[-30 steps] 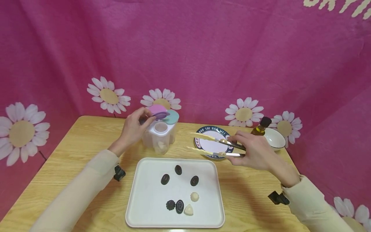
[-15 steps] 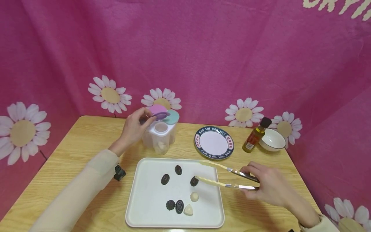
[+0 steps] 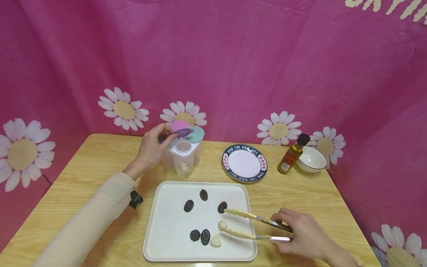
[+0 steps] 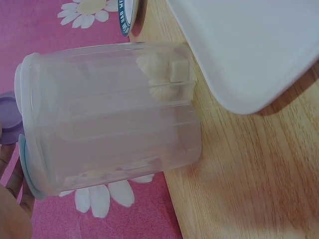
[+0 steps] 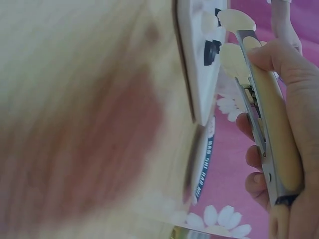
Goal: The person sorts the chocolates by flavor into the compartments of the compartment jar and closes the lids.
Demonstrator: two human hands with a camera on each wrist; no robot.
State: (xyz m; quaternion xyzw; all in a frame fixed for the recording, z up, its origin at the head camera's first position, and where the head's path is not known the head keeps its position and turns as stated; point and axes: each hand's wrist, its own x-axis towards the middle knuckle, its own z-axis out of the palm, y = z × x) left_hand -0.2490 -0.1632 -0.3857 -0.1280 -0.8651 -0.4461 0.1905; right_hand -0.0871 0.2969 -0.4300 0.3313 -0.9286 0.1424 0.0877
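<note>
A person's right hand (image 3: 301, 231) grips a pair of tongs (image 3: 248, 224) over a white tray (image 3: 166, 237) on a wooden desk (image 3: 83, 167), the tips spread around a pale sweet (image 3: 222, 224); whether they touch it cannot be told from the head view. The right wrist view shows what that view hides: fingers (image 5: 271, 57) curled round the metal-and-cream tong arms, with the tray seen edge-on beside them. The left hand (image 3: 151, 146) pinches a purple lid (image 3: 181, 129) lifted off a clear plastic container (image 3: 182, 157), beside a teal lid (image 3: 197, 134). The left wrist view shows through the container's wall a few pale pieces (image 4: 164, 77) lying at its bottom in the compartment nearest the tray. On the tray lie three dark oval sweets, a dark flower-shaped one, a dark spiral one (image 3: 205, 237) and a pale triangular one (image 3: 215, 241). Behind the tray stand a blue-rimmed plate (image 3: 227, 163), a small bottle of oil (image 3: 289, 155) and a white bowl (image 3: 311, 160), well apart from both hands, before a pink daisy backdrop (image 3: 233, 66).
</note>
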